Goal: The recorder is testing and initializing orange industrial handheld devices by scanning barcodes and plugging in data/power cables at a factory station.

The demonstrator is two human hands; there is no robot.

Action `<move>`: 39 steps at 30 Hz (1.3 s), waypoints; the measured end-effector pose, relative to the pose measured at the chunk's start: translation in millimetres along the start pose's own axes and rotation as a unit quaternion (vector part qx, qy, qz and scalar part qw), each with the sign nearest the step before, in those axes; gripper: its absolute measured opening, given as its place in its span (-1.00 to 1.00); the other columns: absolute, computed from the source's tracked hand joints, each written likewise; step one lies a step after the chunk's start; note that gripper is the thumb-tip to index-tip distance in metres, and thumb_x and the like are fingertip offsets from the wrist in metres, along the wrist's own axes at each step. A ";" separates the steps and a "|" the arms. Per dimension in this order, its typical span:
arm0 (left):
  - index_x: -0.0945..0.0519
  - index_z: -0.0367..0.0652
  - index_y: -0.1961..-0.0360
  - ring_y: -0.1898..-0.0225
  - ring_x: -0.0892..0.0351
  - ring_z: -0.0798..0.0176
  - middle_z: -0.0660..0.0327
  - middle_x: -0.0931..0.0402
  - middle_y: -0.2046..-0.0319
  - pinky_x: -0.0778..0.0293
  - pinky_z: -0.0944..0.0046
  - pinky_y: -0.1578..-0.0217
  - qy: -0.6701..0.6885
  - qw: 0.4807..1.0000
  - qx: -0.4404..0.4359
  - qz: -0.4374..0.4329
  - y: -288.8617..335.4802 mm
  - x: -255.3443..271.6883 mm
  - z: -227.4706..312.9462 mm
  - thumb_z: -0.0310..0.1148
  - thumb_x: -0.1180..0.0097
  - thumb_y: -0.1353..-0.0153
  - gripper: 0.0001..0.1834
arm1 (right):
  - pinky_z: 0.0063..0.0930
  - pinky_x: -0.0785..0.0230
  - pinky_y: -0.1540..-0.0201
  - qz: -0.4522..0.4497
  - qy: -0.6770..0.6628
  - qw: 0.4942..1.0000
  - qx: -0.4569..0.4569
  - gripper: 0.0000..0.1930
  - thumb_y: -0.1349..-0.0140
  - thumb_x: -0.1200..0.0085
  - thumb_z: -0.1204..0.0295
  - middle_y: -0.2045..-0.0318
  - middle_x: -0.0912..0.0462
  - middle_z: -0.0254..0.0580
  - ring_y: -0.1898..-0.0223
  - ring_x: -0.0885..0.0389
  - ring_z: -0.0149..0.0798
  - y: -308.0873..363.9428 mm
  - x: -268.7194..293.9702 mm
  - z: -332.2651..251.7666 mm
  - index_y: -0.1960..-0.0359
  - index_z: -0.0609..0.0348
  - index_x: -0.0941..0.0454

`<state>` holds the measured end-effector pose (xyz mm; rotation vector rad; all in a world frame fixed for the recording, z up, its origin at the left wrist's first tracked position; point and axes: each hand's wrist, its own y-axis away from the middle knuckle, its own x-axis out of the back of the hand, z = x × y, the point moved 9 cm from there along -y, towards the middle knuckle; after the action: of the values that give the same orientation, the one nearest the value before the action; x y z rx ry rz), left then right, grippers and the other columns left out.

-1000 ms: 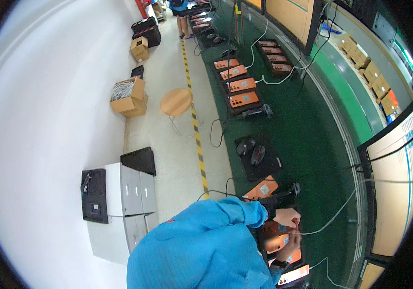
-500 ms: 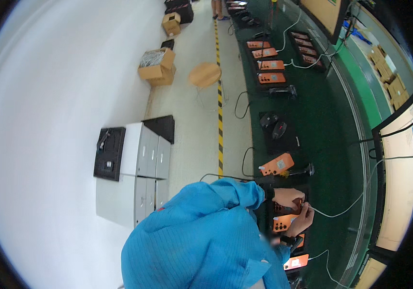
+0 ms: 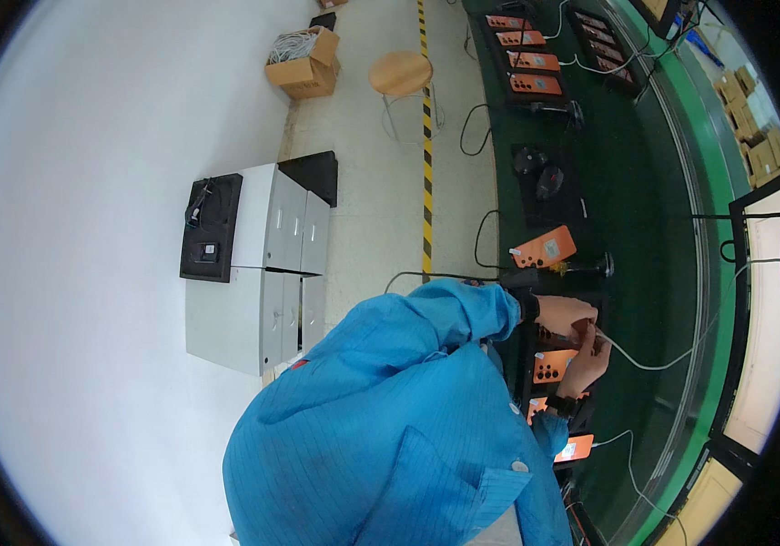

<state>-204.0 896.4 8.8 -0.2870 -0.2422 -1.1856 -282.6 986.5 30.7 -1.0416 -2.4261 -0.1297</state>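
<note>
Over the dark tray on the green bench, my left hand [image 3: 561, 313] is closed at the end of a smartphone [image 3: 549, 333] that lies in shadow and is partly covered by the fingers. My right hand [image 3: 587, 362] meets it there, its fingers pinched on a white cable [image 3: 647, 367] at the phone's end. The cable's plug is hidden, so I cannot tell if it is inserted. Just below sits an orange smartphone [image 3: 554, 366] with round camera lenses. Another orange phone [image 3: 575, 448], with a cable attached, lies near my right sleeve.
A loose orange phone [image 3: 543, 247] lies beyond my left hand. Farther along are a black mouse [image 3: 549, 182] and a tray of orange phones [image 3: 536, 84]. Monitors [image 3: 754, 309] line the right. Behind me stand white cabinets [image 3: 226, 314] and a round stool [image 3: 400, 73].
The whole view has shifted, so the bench and hands appear higher in the picture. Both hands stay together at the phone's end with the cable.
</note>
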 end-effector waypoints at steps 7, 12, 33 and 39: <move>-0.31 -0.29 -0.11 -0.11 -0.30 -0.09 -0.07 -0.35 -0.04 -0.28 0.01 -0.11 -0.043 0.987 -0.043 0.151 20.2 19.5 9.5 -0.31 -0.26 0.01 -0.34 | -0.52 -0.39 0.23 -0.027 -0.023 0.999 -0.013 -0.79 -0.26 -0.10 0.38 0.39 -0.59 -0.19 0.34 -0.52 -0.40 -18.1 4.6 20.6 0.27 0.34 -0.53; -0.34 -0.31 -0.06 -0.08 -0.35 -0.07 -0.08 -0.37 0.01 -0.28 0.03 -0.10 -0.076 0.987 0.018 0.139 68.9 33.1 -58.3 -0.34 -0.13 -0.10 -0.49 | -0.54 -0.37 0.15 -0.091 0.011 0.996 -0.002 -0.81 -0.22 -0.09 0.51 0.29 -0.60 -0.21 0.25 -0.51 -0.41 -27.2 -16.7 48.9 0.16 0.34 -0.53; -0.61 -0.36 0.28 0.29 -0.62 0.25 0.03 -0.63 0.35 -0.48 0.31 0.23 0.170 0.818 0.422 0.351 419.2 343.1 -307.7 -0.28 -0.09 -0.16 -0.70 | -0.27 -0.35 -0.04 -0.606 0.166 0.776 0.051 -0.53 -0.30 0.08 0.08 0.05 -0.58 0.03 0.04 -0.55 -0.01 37.9 -453.1 -132.9 -0.03 0.21 -0.49; -0.58 -0.36 0.22 0.23 -0.62 0.15 0.01 -0.63 0.33 -0.49 0.22 0.19 0.016 0.861 0.387 0.330 397.1 478.9 -356.2 -0.25 -0.05 -0.17 -0.66 | -0.29 -0.37 0.00 -0.551 0.061 0.830 0.055 -0.54 -0.27 0.04 0.10 0.09 -0.59 0.01 0.08 -0.56 -0.08 -34.3 -586.8 -232.9 -0.02 0.22 -0.46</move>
<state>350.3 493.8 -202.3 0.3477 -0.5205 -0.3448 131.3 513.9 -40.8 0.5153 -2.5449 -0.4071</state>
